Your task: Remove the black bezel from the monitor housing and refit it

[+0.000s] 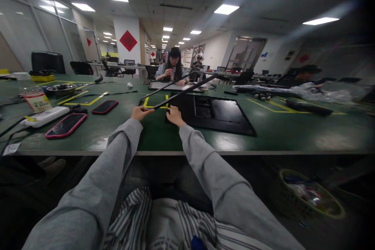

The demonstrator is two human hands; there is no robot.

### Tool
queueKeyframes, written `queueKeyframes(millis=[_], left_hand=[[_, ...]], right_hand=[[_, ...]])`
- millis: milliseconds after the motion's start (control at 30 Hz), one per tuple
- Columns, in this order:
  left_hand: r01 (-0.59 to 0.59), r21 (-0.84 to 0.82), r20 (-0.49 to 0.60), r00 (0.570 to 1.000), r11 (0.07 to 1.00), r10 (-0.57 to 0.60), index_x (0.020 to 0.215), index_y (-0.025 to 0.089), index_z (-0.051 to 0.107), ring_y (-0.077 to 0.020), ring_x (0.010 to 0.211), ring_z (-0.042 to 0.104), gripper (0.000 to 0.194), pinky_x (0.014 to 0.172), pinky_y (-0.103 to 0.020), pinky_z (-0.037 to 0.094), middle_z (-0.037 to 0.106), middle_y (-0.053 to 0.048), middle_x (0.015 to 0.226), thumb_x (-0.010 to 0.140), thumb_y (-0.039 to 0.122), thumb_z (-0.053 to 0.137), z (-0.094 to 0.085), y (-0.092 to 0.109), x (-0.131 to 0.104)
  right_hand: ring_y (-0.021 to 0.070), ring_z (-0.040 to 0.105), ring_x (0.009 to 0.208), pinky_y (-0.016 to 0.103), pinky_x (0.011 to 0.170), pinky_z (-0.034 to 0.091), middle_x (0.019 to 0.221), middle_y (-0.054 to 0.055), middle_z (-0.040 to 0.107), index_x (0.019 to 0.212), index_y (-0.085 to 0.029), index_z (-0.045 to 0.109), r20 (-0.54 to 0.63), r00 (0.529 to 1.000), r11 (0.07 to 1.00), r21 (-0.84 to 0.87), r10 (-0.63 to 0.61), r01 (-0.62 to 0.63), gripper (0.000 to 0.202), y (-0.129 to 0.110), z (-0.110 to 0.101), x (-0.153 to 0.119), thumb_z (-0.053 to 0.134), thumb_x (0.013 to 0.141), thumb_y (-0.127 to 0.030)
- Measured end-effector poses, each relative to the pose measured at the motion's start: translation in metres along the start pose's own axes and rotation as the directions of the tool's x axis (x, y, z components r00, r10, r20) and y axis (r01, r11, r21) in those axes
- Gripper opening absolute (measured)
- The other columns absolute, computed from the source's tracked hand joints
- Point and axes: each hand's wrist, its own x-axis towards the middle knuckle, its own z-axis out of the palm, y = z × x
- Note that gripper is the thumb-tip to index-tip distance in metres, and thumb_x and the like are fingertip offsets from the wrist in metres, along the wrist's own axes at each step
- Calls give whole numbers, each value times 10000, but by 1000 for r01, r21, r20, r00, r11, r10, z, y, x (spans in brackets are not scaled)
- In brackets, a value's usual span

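Note:
A thin black rectangular frame [187, 91] is raised at a slant over the table, its far end higher. My left hand [141, 113] is closed on its near left part, thumb along the bar. Close by, my right hand [175, 116] has curled fingers at the left edge of a flat black panel [225, 126]. Whether those fingers grip the panel, the frame or something small is hidden. The panel lies on the green table [117, 140] and has a recessed section and a glossy area.
Two red-edged phones [66, 125] [104, 107], a white power strip [48, 117], a bottle [35, 99] and a metal bowl [61, 89] stand left. Across the table sits a person [172, 70] by another panel. Clear plastic wrap [310, 90] and a dark tool [307, 107] lie right.

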Motion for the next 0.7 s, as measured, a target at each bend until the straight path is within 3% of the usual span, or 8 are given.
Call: queueKeyframes(millis=[67, 133, 233, 400, 467, 533, 633, 700], left_hand=[[-3, 14, -11, 1000, 1000, 3, 638, 193, 666, -165, 648, 574, 551, 618, -289, 405, 653, -21, 644, 542, 716, 810, 1, -4, 2], [5, 46, -25, 1000, 999, -4, 651, 197, 675, -172, 670, 590, 542, 630, -291, 411, 660, -22, 661, 545, 710, 813, 2, -9, 5], [22, 76, -63, 998, 997, -17, 710, 202, 707, -186, 724, 624, 532, 653, -293, 426, 683, -27, 711, 573, 707, 803, 0, -14, 9], [28, 149, -111, 994, 988, -11, 789, 216, 732, -212, 826, 661, 509, 735, -310, 464, 724, -34, 810, 610, 688, 801, -4, -10, 5], [25, 215, -109, 994, 976, -2, 798, 227, 734, -222, 859, 669, 495, 780, -329, 469, 735, -34, 840, 618, 682, 805, -4, -5, 1], [3, 275, -101, 995, 961, 26, 801, 234, 734, -228, 875, 674, 486, 827, -353, 467, 741, -35, 861, 627, 682, 805, -4, 0, -4], [-76, 369, -39, 994, 926, 97, 802, 239, 734, -248, 916, 674, 479, 917, -403, 445, 745, -43, 886, 642, 684, 803, -4, 6, -9], [-133, 426, 33, 991, 895, 131, 803, 241, 736, -272, 965, 665, 476, 996, -456, 402, 749, -51, 910, 647, 687, 803, -4, 9, -12]], right_hand=[[264, 359, 1454, 472, 1193, 321, 1525, 131, 501, 1345, -151, 618, -66, 996, 996, 55, -63, 66, 432, -16, 7, 9, 458, 957, -254], [256, 399, 1422, 457, 1178, 346, 1467, 128, 559, 1329, -149, 635, -173, 985, 993, 110, -25, 45, 441, -4, 1, 12, 422, 951, -224], [268, 531, 1278, 445, 1107, 425, 1285, 147, 679, 1223, -133, 698, -337, 930, 967, 248, 147, -64, 453, 52, -26, 6, 366, 921, -201], [249, 650, 1080, 430, 1053, 459, 1089, 131, 743, 1075, -142, 717, -493, 740, 850, 488, 458, -201, 406, 153, -76, -9, 383, 877, -263], [237, 666, 1044, 416, 1026, 475, 1044, 117, 747, 1043, -162, 697, -500, 680, 790, 581, 537, -197, 383, 178, -91, -11, 384, 902, -332], [218, 687, 974, 391, 955, 515, 972, 93, 749, 1022, -189, 664, -445, 650, 688, 706, 616, -169, 392, 195, -103, -14, 373, 938, -437], [185, 711, 834, 332, 808, 560, 852, 58, 736, 996, -221, 611, -298, 654, 485, 866, 695, -121, 475, 213, -118, -21, 326, 965, -599], [176, 715, 761, 303, 721, 568, 793, 47, 724, 966, -236, 581, -223, 689, 403, 909, 689, -109, 525, 222, -123, -27, 319, 951, -690]])
